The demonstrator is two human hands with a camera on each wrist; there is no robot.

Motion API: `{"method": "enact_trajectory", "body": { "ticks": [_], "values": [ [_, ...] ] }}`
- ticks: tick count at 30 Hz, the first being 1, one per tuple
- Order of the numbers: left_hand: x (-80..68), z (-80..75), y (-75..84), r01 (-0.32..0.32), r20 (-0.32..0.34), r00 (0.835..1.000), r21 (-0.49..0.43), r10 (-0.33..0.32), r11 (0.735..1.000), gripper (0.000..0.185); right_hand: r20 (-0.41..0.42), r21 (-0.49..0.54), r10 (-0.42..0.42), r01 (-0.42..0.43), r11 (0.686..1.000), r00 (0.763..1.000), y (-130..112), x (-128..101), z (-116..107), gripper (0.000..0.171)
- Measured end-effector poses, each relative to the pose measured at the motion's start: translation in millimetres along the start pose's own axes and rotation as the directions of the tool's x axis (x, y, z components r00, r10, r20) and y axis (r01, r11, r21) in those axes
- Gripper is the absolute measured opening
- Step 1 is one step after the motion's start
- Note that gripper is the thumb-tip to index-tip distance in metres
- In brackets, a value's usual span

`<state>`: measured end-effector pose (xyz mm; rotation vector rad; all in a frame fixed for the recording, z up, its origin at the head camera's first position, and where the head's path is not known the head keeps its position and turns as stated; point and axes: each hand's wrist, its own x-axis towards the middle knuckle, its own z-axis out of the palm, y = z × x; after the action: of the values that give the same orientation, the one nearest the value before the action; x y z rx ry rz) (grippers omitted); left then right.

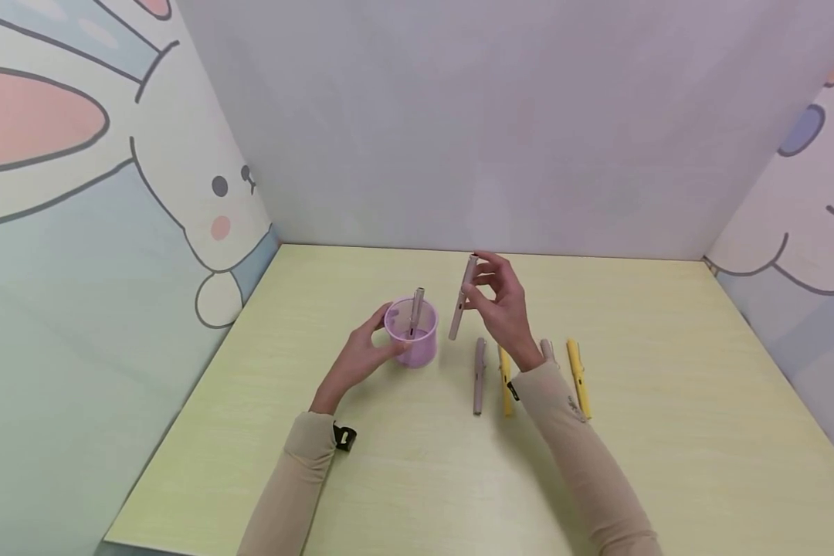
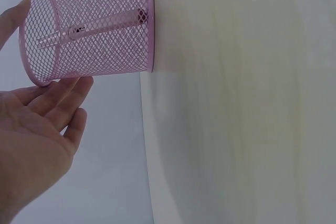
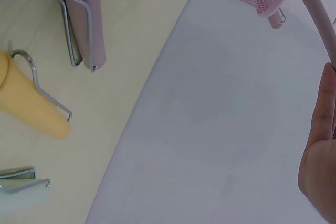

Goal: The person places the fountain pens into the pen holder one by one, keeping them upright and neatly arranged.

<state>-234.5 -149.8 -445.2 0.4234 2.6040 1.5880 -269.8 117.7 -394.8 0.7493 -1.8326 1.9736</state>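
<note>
Overhead, the right hand pinches a pen upright beside the cup.

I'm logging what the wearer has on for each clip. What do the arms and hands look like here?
Both arms wear long beige sleeves reaching the wrists. A small black device is strapped at the left wrist, another shows dark at the right wrist. The left hand and right hand are bare, without gloves; no rings are visible.

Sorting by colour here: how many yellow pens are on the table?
2: one yellow pen lies beside the taupe pen, another right of the right forearm; that arm may hide more.
</note>
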Motion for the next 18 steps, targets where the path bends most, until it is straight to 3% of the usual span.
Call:
{"method": "enact_trajectory", "body": {
  "ticks": [18],
  "values": [
    [0.1,1.1,-1.7,-0.003,0.002,1.000,-0.007,0.003,1.000,0.087,-0.011,0.037,-0.009,0.010,0.999,1.000,1,7,12,0.054]
  ]
}}
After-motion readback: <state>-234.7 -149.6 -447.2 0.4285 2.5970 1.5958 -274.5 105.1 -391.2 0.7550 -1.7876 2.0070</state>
